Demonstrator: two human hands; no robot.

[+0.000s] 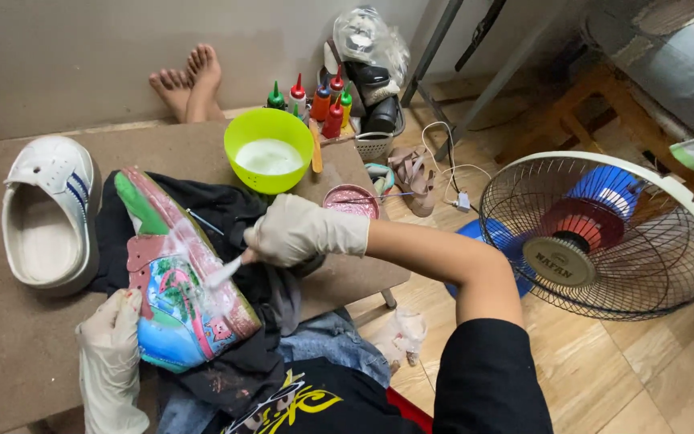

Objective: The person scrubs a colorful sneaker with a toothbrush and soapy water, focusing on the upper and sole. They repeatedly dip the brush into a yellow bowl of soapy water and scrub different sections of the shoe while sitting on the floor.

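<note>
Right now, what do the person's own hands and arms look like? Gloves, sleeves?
Both hands wear thin, off-white disposable gloves. The left glove is wrinkled, runs past the wrist and has reddish paint smudges near the fingers. The right glove ends at the wrist in a loose cuff. The right forearm is bare up to a short black sleeve. No watch or jewellery shows.
</note>
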